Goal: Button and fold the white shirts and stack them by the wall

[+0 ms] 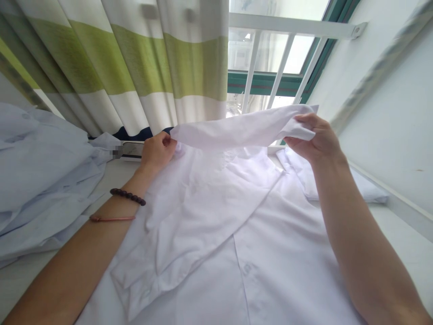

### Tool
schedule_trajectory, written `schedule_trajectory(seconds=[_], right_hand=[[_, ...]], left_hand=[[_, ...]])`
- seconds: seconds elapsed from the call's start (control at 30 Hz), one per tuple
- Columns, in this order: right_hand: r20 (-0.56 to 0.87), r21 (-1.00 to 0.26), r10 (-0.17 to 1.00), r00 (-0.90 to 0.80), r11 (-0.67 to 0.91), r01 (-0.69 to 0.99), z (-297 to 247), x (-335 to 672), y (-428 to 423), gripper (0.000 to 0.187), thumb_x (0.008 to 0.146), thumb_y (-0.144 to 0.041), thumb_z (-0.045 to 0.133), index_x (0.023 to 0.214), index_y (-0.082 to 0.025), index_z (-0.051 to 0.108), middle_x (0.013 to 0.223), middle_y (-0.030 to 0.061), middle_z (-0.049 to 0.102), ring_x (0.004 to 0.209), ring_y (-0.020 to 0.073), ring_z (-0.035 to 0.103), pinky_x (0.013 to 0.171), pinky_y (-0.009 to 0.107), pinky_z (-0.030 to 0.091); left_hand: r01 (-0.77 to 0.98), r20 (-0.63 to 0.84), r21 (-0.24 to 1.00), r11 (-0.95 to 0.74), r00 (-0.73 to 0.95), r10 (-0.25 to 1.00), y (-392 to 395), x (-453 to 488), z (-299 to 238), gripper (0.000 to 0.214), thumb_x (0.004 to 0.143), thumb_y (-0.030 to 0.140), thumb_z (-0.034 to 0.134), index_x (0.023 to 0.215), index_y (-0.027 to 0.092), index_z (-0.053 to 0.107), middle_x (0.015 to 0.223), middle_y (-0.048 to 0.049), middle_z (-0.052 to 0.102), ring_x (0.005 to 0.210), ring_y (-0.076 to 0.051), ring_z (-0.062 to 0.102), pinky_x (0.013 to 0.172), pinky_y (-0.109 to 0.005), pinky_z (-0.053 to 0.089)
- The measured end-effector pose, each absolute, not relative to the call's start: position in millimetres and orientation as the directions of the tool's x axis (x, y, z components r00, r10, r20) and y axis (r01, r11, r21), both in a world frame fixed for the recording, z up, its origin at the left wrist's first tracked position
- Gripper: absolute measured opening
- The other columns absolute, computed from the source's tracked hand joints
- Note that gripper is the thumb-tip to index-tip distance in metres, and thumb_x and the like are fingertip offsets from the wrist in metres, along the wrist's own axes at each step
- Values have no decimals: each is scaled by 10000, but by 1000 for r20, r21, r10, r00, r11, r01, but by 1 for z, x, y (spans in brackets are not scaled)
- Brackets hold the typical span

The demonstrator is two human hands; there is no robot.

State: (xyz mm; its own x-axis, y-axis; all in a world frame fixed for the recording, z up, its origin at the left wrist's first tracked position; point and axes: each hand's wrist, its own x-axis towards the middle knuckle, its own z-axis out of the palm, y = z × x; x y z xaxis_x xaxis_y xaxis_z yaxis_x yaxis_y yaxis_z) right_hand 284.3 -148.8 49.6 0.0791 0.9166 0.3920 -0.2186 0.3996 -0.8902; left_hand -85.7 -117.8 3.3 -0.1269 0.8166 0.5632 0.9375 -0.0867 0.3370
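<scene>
**White shirt spread out, a band of it stretched between two hands!**

And here the white shirt (209, 216) is lying across the middle of the surface (402, 234), running out of view at the near edge, a button (246, 270) showing down its front. A loose flap is slanting over it, creased and bunching on the left. Toward the far edge, a white band (233, 131) is standing raised over the shirt; which part of the garment it is, we cannot tell.

Now the hands! The left hand (158, 151) is curling its fingers, its grip pinching the band's left end. The right hand (316, 137) is clasping the other end, its grip closed with thumb and fingers around the cloth, a pointed tip poking out above. The left wrist is sporting a dark beaded bracelet (127, 197) and a reddish band (113, 219).

Further out, a flat object with a dark-edged panel (133, 150) is sitting just beside the left hand, partly pixelated. Rumpled white garments (43, 167) are filling the left side; folded white cloth (368, 185) is resting near the far right corner. Behind the far edge, a green-striped curtain (135, 63) is hanging beside a white railing (294, 26).
</scene>
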Motion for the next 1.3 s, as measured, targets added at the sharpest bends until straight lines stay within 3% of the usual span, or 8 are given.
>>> schedule_trajectory(seconds=[0.23,0.43,0.63,0.77,0.97,1.03,1.13,1.3], right_hand=[[321,-945,942,95,312,94,50,283,-156,150,603,-172,699,732,-222,640,713,-13,642,675,158,592,644,292,506],[305,-952,946,104,299,71,53,278,-161,105,603,-133,683,662,-198,624,601,-31,594,571,115,533,580,253,440],[554,-809,833,5,536,243,53,294,-162,99,619,-133,727,692,-174,675,926,52,701,923,186,634,762,281,479],[789,-575,613,40,713,401,53,302,-156,165,699,-210,724,863,-209,715,954,31,685,933,187,626,838,330,480],[892,-407,450,38,764,500,62,282,-168,172,817,-175,611,894,-280,724,1080,32,650,1042,208,585,933,368,450],[888,-445,443,119,770,458,64,277,-169,147,805,-156,609,842,-257,710,1013,42,658,1011,212,593,912,372,461],[715,-696,620,323,670,258,63,277,-162,144,736,-121,613,842,-215,641,782,26,628,748,178,609,702,353,523],[331,-935,832,446,354,34,56,284,-151,177,669,-110,561,831,-176,587,681,10,543,531,122,518,414,240,458]], left_hand=[[905,599,354,-237,-25,800,-109,-97,-5,358,807,166,467,1156,106,518,1158,-95,593,840,-140,561,862,-262,437],[941,473,143,-308,209,856,-106,-95,-17,688,784,243,564,1431,163,346,1306,-83,556,1159,-284,406,1014,-420,316],[938,436,225,-263,144,888,-107,-94,-16,448,693,189,620,1140,212,622,946,-38,666,961,-234,522,881,-348,408],[933,524,314,-175,-17,851,-108,-98,-7,329,710,192,560,1035,158,598,820,-24,626,748,-165,558,719,-265,445],[875,663,465,-136,-242,709,-114,-109,6,290,704,119,488,987,148,540,841,-16,606,762,-139,546,711,-227,432],[860,688,483,-165,-256,680,-114,-111,9,277,716,123,491,991,148,515,854,-16,598,759,-132,535,697,-220,433],[815,623,554,-169,-271,734,-113,-112,12,313,728,155,540,1034,153,474,897,-15,604,745,-123,529,677,-218,445],[652,302,741,-163,-107,947,-118,-120,21,421,711,148,619,1103,167,467,964,-18,628,743,-108,549,677,-232,464]])
